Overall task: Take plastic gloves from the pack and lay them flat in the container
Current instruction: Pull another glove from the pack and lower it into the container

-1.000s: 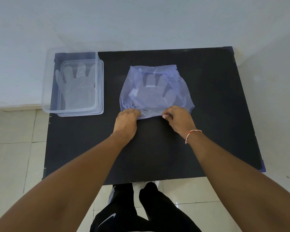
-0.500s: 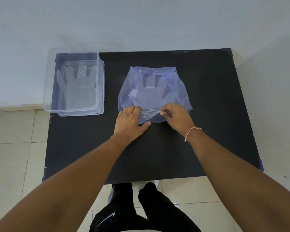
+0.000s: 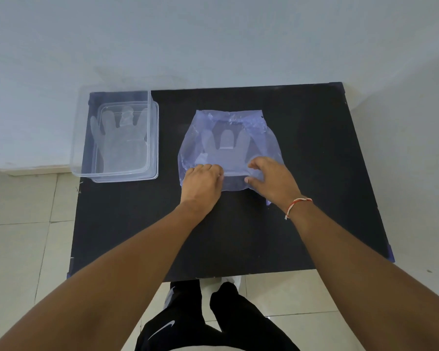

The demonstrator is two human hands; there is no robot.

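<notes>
The pack [image 3: 261,145], a bluish see-through plastic bag, lies flat in the middle of the black table. Clear gloves [image 3: 226,143] show through it, fingers pointing away from me. My left hand [image 3: 202,182] has its fingers curled on the pack's near left edge, holding the film. My right hand [image 3: 274,181] rests at the pack's near right edge with fingers apart; whether it is inside the opening I cannot tell. The clear container [image 3: 124,179] stands at the table's far left corner, with one glove [image 3: 122,148] lying flat in it.
The black table [image 3: 327,173] stands against a white wall, its near edge just in front of my legs. The container's left wall overhangs the table's left edge. Pale floor tiles lie to the left and below.
Both hands have moved further onto the pack's near edge. My right hand has gone from a pinch on the film to spread fingers. The pack's near edge has shifted slightly.
</notes>
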